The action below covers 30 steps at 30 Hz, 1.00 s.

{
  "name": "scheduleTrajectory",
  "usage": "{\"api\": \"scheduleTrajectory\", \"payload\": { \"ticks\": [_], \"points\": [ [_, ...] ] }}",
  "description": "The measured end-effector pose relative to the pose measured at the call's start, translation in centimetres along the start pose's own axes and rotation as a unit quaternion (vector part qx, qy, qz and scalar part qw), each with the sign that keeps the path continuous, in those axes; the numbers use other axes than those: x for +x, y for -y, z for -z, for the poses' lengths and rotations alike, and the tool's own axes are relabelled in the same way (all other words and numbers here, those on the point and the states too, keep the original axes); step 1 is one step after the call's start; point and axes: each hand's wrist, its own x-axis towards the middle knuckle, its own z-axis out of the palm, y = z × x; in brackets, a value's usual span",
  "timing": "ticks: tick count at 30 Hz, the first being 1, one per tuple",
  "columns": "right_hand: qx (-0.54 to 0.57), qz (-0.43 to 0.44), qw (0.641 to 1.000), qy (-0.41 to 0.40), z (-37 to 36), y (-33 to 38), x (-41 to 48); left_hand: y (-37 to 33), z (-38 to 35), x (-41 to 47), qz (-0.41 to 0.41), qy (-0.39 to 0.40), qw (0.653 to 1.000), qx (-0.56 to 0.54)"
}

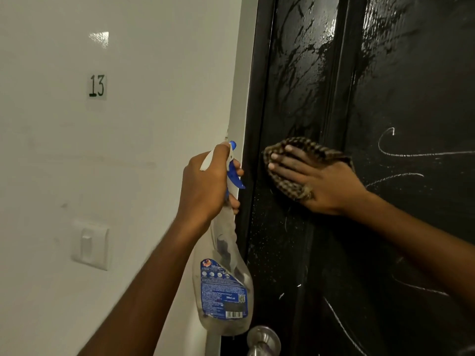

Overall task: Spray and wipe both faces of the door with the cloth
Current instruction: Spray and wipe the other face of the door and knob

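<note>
Left forearm rises from 7 o'clock of the view. The left hand (205, 186) sits just left of centre, fingers curled round the neck of the spray bottle (223, 286), one fingertip on the blue trigger (235, 176). Bottle hangs from the fist toward 6 o'clock: clear plastic, blue label, barcode low on it. Nozzle end points up toward 12, close against the white corner edge. Liquid level: cannot tell.

Right forearm enters from 4 o'clock; the right hand (316, 181) lies flat, fingers straight and slightly spread, tips toward 9 o'clock, palm pressing the cloth (289, 187) onto the door (411, 86). Cloth is brown-and-cream checked and bunched, showing past the fingertips and under the palm. It touches the door's left upright strip, just right of the black door frame (257, 98).

Door is black and glossy and fills the right half. Wet smeared streaks (300, 60) at 12 to 1 o'clock above the cloth catch the light. White chalk-like scrawls (411, 154) lie at 3 o'clock of the right hand, with more toward 5. Fine white specks sit below the cloth. Metal door knob (262, 340) sits at 6 o'clock on the bottom edge, just under the bottle's base, partly cut off.

White wall (128, 150) takes the left half, with a small label (97, 86) reading "13" at 10 o'clock and a white rocker switch (90, 244) at 8 o'clock.
</note>
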Motion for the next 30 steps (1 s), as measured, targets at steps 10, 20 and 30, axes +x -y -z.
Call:
{"api": "scheduleTrajectory", "payload": {
  "ticks": [10,20,30],
  "points": [
    [0.014,-0.219,0.975,-0.029,2.2,-0.1,7.4,0.4,0.2,-0.1,-0.013,0.005,1.0,-0.004],
    [-0.007,0.036,0.999,0.004,-0.8,1.3,-1.3,0.5,0.3,0.2,-0.032,0.011,0.999,0.015],
    [0.015,-0.182,0.983,-0.024,-0.4,3.5,4.5,0.3,-0.1,-0.1,-0.032,0.003,0.999,-0.01]
  ]
}}
